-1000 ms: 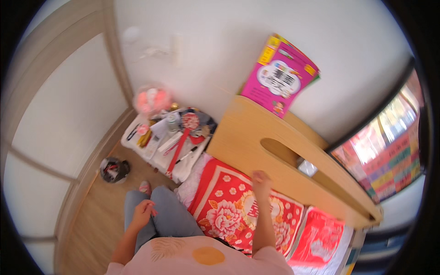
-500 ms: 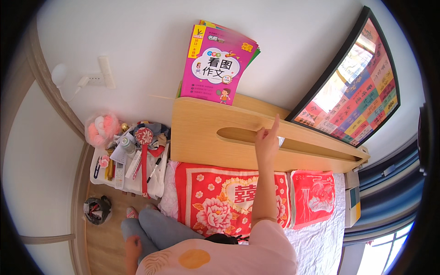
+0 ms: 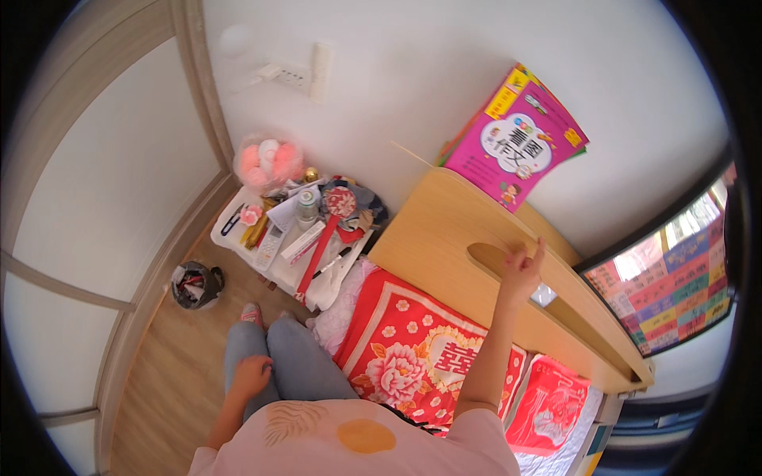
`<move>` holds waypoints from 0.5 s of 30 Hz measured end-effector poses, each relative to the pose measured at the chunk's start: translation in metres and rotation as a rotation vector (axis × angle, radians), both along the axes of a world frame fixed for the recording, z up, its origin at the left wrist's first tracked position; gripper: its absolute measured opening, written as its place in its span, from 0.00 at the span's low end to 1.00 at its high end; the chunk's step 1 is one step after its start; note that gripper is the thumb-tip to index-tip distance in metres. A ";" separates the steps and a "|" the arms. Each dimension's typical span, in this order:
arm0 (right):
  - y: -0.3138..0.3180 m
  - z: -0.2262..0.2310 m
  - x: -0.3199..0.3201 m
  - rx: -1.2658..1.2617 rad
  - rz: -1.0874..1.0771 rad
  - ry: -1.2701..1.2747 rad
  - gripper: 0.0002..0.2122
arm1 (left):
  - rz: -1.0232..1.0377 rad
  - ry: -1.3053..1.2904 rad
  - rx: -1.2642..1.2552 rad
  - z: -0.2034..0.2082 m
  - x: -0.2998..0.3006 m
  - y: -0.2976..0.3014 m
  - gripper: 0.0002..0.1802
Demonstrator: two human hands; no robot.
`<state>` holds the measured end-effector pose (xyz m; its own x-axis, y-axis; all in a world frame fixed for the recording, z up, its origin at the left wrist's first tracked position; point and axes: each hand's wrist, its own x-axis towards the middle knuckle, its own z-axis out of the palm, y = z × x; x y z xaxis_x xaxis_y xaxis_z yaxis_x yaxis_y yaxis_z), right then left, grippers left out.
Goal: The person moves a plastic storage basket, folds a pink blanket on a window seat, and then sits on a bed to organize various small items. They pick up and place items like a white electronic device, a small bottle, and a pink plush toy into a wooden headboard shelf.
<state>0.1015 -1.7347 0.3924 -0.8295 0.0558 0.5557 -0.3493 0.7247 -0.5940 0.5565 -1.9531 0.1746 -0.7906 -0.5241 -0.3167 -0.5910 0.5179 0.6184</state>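
Note:
My right hand is raised before the light wooden headboard, beside its long slot. The index finger points up and the other fingers are curled, with nothing held. Whether the fingertip touches the wood I cannot tell. A small pale, shiny thing shows in the slot just past the hand. My left hand lies on my thigh in blue jeans, fingers loosely out and holding nothing. A stack of books with a magenta cover leans on the wall atop the headboard.
A white bedside table carries a remote, a jar, a red round-headed massage stick and other clutter. A small bin stands on the floor. Red floral pillow covers lie on the bed. A framed picture leans at right.
My view has turned left, so the room appears tilted and shifted right. My right hand keeps its pointing shape by the headboard. My left hand now shows fully on my thigh.

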 end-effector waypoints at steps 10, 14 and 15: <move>-0.018 -0.001 0.000 -0.406 0.156 -0.049 0.21 | -0.026 0.017 -0.031 -0.007 -0.011 0.002 0.07; -0.016 0.005 -0.001 -0.369 0.186 -0.077 0.18 | -0.051 0.047 -0.068 -0.003 -0.020 0.002 0.07; -0.019 0.003 0.002 -0.322 0.278 -0.012 0.16 | -0.050 0.044 -0.057 -0.002 -0.020 0.001 0.07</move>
<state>0.1031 -1.7535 0.3952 -0.8436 -0.0018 0.5370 -0.4971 0.3809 -0.7797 0.5363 -1.9523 0.1729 -0.8287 -0.4996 -0.2524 -0.5367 0.5810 0.6119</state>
